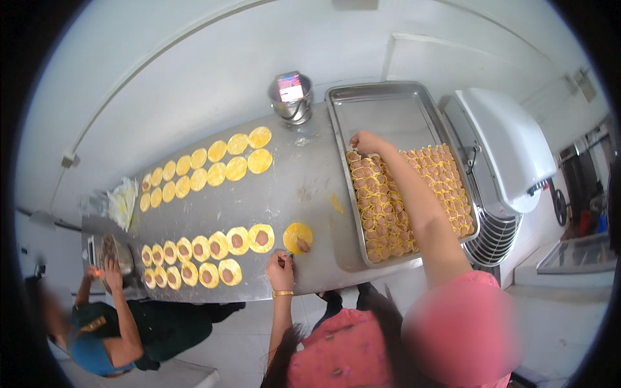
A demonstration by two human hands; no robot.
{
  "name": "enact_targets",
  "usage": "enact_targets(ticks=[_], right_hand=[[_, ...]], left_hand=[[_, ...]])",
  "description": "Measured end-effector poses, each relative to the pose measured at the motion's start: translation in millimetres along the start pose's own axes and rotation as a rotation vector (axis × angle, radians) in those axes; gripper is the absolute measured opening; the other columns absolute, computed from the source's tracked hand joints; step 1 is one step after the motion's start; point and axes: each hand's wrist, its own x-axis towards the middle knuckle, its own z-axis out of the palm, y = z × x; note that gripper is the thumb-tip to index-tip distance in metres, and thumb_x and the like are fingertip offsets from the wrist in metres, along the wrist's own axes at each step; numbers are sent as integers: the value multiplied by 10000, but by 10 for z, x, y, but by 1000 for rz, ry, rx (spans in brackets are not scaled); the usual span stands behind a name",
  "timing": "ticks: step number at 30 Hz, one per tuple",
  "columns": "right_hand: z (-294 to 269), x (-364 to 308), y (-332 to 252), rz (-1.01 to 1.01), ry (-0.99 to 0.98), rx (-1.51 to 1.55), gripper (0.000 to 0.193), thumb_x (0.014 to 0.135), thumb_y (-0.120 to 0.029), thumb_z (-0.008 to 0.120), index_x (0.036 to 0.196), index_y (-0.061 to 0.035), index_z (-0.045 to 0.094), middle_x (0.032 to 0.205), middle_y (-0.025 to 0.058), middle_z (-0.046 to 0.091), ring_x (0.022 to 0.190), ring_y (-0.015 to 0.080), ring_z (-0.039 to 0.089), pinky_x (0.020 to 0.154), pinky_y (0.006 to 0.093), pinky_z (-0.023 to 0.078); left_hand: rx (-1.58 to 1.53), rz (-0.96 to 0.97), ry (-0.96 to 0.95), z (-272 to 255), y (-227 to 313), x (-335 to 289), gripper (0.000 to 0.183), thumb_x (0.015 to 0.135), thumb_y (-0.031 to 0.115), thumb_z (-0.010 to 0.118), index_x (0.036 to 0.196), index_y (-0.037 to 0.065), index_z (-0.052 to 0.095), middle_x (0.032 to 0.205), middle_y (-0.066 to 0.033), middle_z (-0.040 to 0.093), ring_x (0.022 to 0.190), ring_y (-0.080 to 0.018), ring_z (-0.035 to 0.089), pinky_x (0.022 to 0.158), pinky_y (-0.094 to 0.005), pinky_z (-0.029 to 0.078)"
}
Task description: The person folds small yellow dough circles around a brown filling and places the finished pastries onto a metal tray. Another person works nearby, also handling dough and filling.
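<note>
My left hand is closed at the table's near edge, a gold bracelet at its wrist. A small dark tip shows at its fingers, too small to name, beside a round yellow dumpling wrapper with a dab of brownish meat filling on it. My right arm reaches over a large metal tray packed with rows of open-topped dumplings. At the far left end of those rows my right hand is closed, fingers pinched downward; they hide what they hold.
Wrappers with meat lie in two near rows; plain wrappers form two far rows. A metal bucket holding a phone stands behind. At left, a co-worker's hands are at a metal bowl. A white machine flanks the tray.
</note>
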Motion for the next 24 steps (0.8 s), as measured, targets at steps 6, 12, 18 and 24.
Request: enact_targets(ticks=[6,12,18,24], right_hand=[[-23,7,3,125,-1,43,340,713,5,480,1000,-44,656,935,183,647,859,327,626,751,387,495],[269,-911,-924,-145,361,263,260,737,3,492,930,-38,661,905,170,646,856,302,623,745,367,487],[1692,-1559,-1235,-227,231,200,259,715,-18,554,959,-34,639,888,135,610,770,296,596,700,381,481],[1980,-1922,-1389,-153,385,181,221,682,-78,643,894,-38,596,853,116,573,795,318,575,690,420,468]], left_hand=[[135,-15,5,55,221,33,70,741,53,639,787,6,614,694,-131,629,622,-263,622,586,-356,479],[225,-22,24,61,180,62,145,766,136,612,741,-7,608,665,-156,613,625,-297,620,593,-371,474],[87,60,59,56,213,83,85,736,85,612,766,12,581,682,-142,621,632,-285,621,611,-365,482],[-134,34,56,37,169,174,226,718,24,614,928,15,529,806,-148,634,714,-236,640,655,-335,500]])
